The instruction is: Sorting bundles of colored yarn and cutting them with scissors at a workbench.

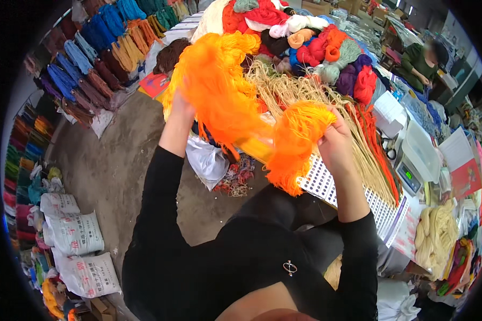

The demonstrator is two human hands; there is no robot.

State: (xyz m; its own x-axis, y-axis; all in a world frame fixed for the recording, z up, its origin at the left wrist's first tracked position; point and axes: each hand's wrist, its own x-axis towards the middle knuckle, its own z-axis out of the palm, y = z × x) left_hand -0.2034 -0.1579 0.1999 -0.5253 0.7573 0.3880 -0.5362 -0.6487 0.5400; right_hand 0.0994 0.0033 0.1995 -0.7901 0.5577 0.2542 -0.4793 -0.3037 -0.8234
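A bright orange hank of yarn is stretched between my two hands above the table's near edge, its left part blurred by motion. My left hand holds the left part, with its fingers mostly hidden behind the strands. On the right, my right hand is closed on the gathered end of the hank, thumb and fingers pressed together, and loose strands hang below it. Behind the hank lies a heap of yellow-orange yarn. Long beige strands lie across the table beside my right hand.
A dotted white sheet covers the table's near edge. A scale with a clear tray stands at the right. Multicoloured hanks are piled at the back. White sacks sit on the floor at left. Another person sits far right.
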